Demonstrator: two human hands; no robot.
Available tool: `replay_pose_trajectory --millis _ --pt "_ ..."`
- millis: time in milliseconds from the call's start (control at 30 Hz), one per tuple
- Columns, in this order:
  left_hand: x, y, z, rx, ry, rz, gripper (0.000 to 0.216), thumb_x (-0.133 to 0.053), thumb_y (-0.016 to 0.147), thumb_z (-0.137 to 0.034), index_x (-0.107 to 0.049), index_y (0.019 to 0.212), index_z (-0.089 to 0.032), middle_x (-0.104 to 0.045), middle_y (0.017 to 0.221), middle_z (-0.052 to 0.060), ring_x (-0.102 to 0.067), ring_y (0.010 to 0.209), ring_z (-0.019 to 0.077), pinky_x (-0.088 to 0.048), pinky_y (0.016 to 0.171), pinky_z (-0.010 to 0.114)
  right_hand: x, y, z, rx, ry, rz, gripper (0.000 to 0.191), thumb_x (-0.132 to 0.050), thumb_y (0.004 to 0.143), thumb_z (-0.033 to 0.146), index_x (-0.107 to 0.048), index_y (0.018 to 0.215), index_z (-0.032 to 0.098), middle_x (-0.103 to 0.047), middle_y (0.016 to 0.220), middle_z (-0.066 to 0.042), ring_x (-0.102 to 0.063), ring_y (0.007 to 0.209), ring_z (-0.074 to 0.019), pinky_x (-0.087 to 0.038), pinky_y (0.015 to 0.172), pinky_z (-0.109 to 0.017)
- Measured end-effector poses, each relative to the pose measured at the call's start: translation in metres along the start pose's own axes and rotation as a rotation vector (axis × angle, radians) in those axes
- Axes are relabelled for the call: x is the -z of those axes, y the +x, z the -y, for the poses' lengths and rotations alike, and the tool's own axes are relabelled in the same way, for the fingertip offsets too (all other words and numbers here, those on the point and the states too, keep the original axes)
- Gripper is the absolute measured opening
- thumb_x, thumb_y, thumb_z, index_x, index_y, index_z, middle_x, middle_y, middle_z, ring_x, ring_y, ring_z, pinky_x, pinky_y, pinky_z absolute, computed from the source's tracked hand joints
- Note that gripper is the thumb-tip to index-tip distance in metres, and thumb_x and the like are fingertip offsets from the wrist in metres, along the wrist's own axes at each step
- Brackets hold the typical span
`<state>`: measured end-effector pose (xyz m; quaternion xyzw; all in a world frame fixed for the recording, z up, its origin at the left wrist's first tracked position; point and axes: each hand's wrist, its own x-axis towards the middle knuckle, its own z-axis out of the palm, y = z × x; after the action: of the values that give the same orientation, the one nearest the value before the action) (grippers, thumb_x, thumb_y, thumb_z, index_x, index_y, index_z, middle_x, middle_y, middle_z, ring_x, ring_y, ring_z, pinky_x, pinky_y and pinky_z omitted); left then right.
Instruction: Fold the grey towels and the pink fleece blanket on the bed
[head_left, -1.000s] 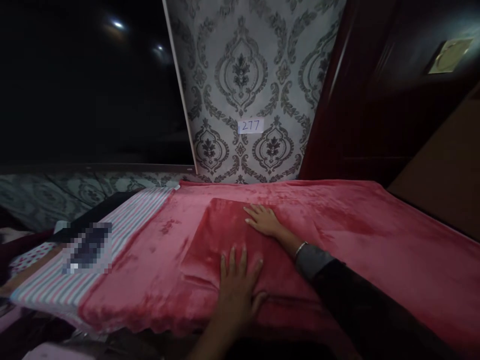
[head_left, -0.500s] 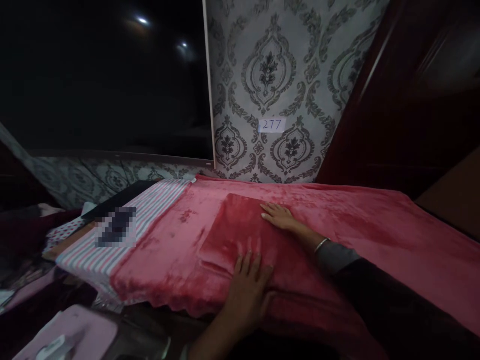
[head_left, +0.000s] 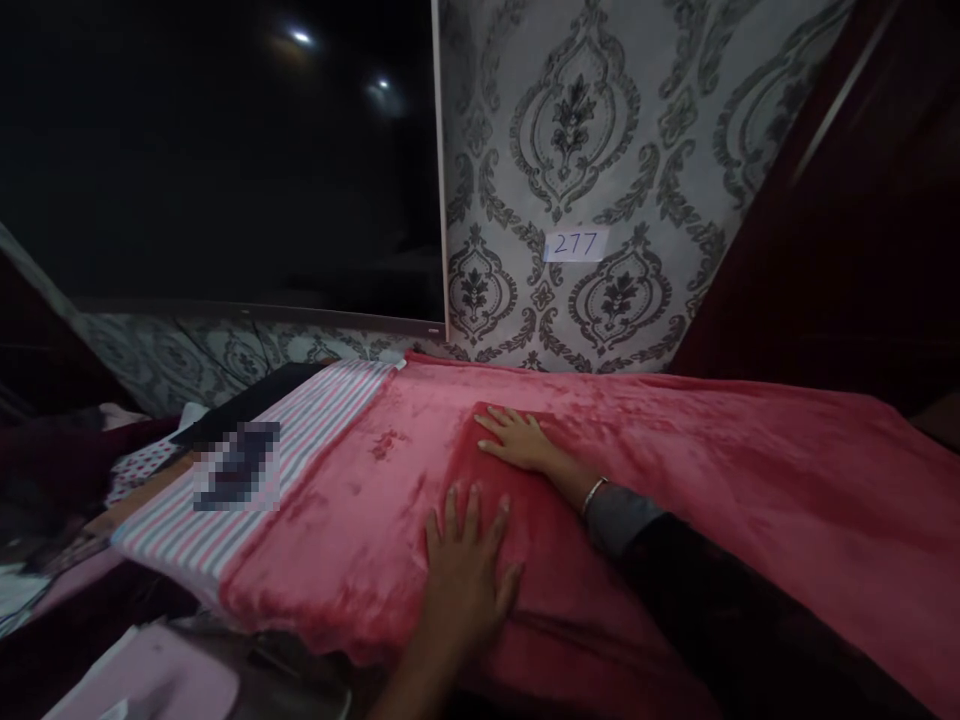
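A folded red plush cloth (head_left: pixel 487 468) lies on a wide pink-red plush blanket (head_left: pixel 367 500) spread over the surface before me. My left hand (head_left: pixel 465 565) rests palm down with fingers spread at the folded cloth's near left part. Farther back, my right hand (head_left: pixel 517 438) lies flat near the cloth's far left corner, fingers apart; a bracelet circles that wrist. Neither hand grips anything. My forearms cover part of the folded cloth's right and near sides.
Striped fabric (head_left: pixel 315 425) borders the blanket on the left, with a pixelated dark item (head_left: pixel 236 467) on it. A large dark screen (head_left: pixel 225 170) hangs behind. A "277" label (head_left: pixel 576 245) is on the patterned wall. A pink object (head_left: pixel 161 675) sits at lower left.
Both hands have slid left over the folded cloth, the right one to its far left corner. The left hand's fingers are spread wider. The view has shifted slightly.
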<state>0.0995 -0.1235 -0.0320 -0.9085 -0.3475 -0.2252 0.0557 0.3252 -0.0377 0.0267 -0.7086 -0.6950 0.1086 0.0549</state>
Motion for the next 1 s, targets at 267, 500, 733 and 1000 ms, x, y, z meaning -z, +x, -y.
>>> replay_pose_trajectory --millis 267,500,733,1000 --pt "0.0 0.004 0.003 0.001 0.006 -0.026 0.058 -0.059 0.092 -0.041 -0.049 0.149 -0.037 -0.041 0.161 0.011 -0.031 0.148 0.0415 -0.033 0.112 0.067 -0.001 0.006 -0.005 -0.018 -0.004 -0.082 0.063 -0.035 0.105 0.059 -0.027 0.161 0.035 -0.016 0.169 -0.003 -0.016 0.153 -0.0342 -0.013 0.123 -0.06" --pt "0.009 0.012 0.003 -0.01 0.017 -0.004 0.055 -0.056 0.092 -0.038 -0.054 0.147 -0.031 -0.044 0.158 0.017 -0.035 0.146 0.0439 -0.038 0.107 0.067 0.03 -0.039 0.013 -0.033 0.037 -0.106 0.06 -0.037 0.107 0.05 -0.024 0.162 0.031 -0.02 0.168 -0.005 -0.018 0.153 -0.0317 -0.014 0.124 -0.056" --pt "0.029 0.026 0.005 -0.023 0.0 0.085 0.05 -0.05 0.096 -0.039 -0.059 0.143 -0.025 -0.047 0.155 0.016 -0.039 0.144 0.0439 -0.035 0.11 0.069 0.017 -0.187 -0.012 -0.216 -0.007 -0.131 0.06 -0.041 0.104 0.053 -0.034 0.16 0.031 -0.02 0.167 -0.006 -0.015 0.154 -0.0341 -0.017 0.123 -0.059" --pt "0.039 0.056 -0.03 -0.169 -0.074 0.134 0.062 -0.053 0.095 -0.047 -0.046 0.153 -0.026 -0.04 0.161 0.014 -0.032 0.149 0.0399 -0.026 0.117 0.069 -0.04 -0.263 -0.059 -0.406 -0.015 -0.422 0.074 -0.039 0.101 0.06 -0.036 0.158 0.013 -0.027 0.163 -0.017 -0.021 0.153 -0.032 -0.023 0.123 -0.054"
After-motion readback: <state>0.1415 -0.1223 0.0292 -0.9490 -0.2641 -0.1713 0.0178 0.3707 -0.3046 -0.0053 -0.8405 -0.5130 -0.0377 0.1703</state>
